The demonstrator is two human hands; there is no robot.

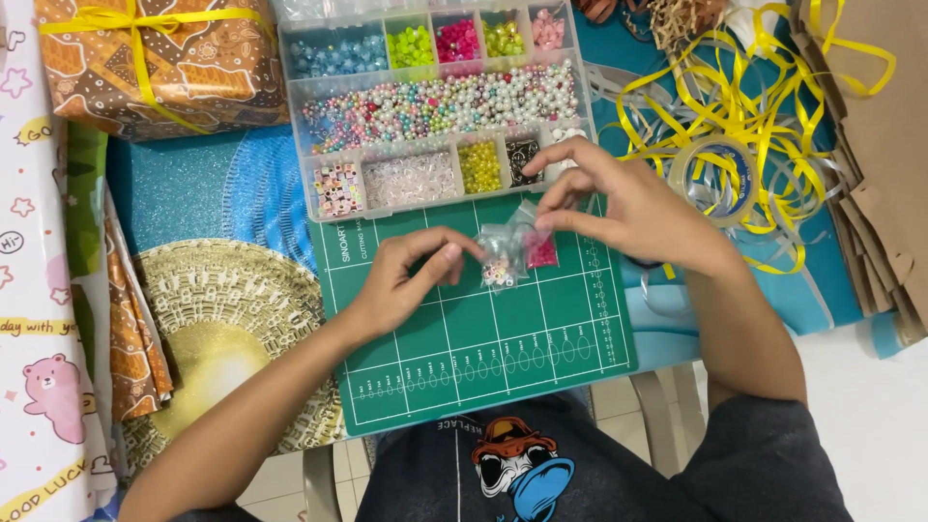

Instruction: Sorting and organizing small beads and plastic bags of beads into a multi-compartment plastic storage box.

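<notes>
My left hand rests on a green cutting mat, its thumb and forefinger pinching the edge of a small clear plastic bag that holds mixed beads. My right hand hovers over the mat's top edge, fingertips gripping another small clear bag with pink beads inside. The two bags lie side by side and touch. Just beyond both hands stands a clear compartment box of beads, lid off, with pearl, blue, green, pink and yellow beads in separate cells.
A gift box in brown patterned wrap with yellow ribbon sits at top left. A round gold woven mat lies left of the cutting mat. Loose yellow ribbon, a tape roll and brown paper bags crowd the right.
</notes>
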